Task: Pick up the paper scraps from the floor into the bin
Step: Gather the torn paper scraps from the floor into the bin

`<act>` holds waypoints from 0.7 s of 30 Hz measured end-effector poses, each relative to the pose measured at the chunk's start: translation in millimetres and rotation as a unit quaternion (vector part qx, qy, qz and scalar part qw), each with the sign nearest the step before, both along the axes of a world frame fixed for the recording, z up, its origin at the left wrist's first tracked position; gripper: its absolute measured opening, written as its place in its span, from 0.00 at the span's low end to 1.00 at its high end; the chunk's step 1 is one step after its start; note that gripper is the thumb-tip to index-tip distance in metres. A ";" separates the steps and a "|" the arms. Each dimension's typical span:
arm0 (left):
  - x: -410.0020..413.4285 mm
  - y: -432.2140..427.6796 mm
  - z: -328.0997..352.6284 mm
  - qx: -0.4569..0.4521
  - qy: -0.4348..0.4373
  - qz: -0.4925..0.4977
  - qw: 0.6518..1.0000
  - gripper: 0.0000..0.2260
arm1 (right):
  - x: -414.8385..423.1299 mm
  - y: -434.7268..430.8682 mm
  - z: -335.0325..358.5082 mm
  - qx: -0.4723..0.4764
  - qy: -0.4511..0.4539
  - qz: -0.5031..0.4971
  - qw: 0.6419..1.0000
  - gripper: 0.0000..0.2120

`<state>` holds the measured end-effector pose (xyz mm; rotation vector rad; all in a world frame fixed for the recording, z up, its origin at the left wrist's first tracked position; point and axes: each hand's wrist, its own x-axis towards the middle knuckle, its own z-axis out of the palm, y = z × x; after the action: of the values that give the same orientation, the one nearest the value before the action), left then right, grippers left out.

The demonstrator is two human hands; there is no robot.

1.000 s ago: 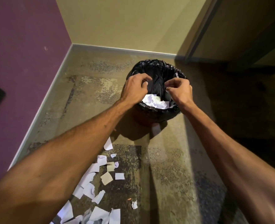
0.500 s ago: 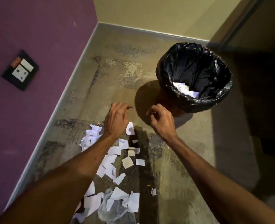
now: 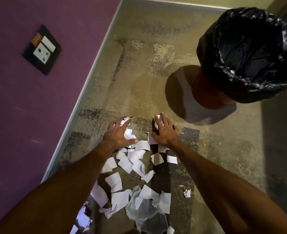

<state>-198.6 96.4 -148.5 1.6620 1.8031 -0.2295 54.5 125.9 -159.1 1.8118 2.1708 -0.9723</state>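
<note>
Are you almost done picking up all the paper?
Not nearly. The left hand and right hand rest flat on paper scraps at the pile's far end, lifting nothing yet. Many scraps litter the floor. The bin looks too dark inside to show any.

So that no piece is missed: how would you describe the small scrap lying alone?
Find the black-lined bin on the right, then follow the right forearm toward the camera. Beside it, apart from the main pile, lies one small scrap. It is crumpled and touches no other paper.
</note>
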 end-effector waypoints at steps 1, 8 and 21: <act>1.3 -3.9 0.1 0.006 0.007 -0.004 1.000 0.51 | -2.6 -4.5 -0.1 -0.003 -0.001 0.001 1.000 0.41; 15.2 -26.8 3.4 0.040 0.029 -0.062 0.997 0.52 | -18.7 -49.8 12.1 0.032 -0.010 0.144 0.989 0.47; 31.6 -58.3 17.9 0.068 -0.016 -0.029 0.997 0.21 | -12.1 -91.7 16.0 0.116 0.065 0.071 0.989 0.17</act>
<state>-167.0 38.1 -130.6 1.8027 1.7823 -0.1061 42.3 34.2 -143.1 1.6975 2.5490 -0.8596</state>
